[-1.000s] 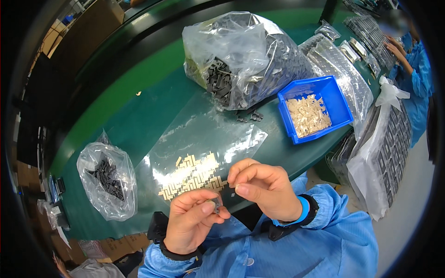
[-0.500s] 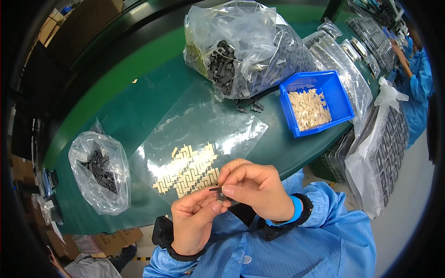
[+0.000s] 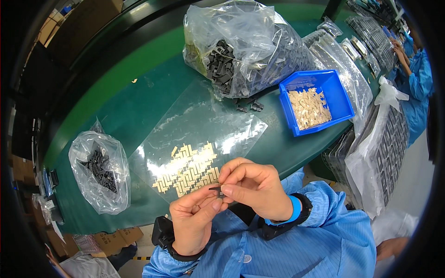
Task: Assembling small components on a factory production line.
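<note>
Both my hands meet just in front of the table's near edge, pinching one small black plastic part point(image 3: 218, 190). My left hand point(image 3: 196, 217) grips it from below between thumb and fingers. From the right, the thumb and fingers of my right hand point(image 3: 250, 187) press on its top; the fingertips hide much of it. Right beyond the hands, several cream-coloured stepped strips point(image 3: 187, 167) lie in slanting rows on a clear plastic sheet point(image 3: 181, 120). I cannot make out whether such a strip is in my fingers.
A large clear bag point(image 3: 250, 51) of black parts stands at the back, with loose black parts point(image 3: 256, 106) before it. Right of it is a blue bin point(image 3: 343, 99) of cream pieces. A smaller bag point(image 3: 99, 173) lies left. Stacked trays point(image 3: 389, 153) and a co-worker point(image 3: 419, 76) are at right.
My hands have barely shifted and keep their pinch on the black part. Another person's arm and pale clothing have come into view at the lower right.
</note>
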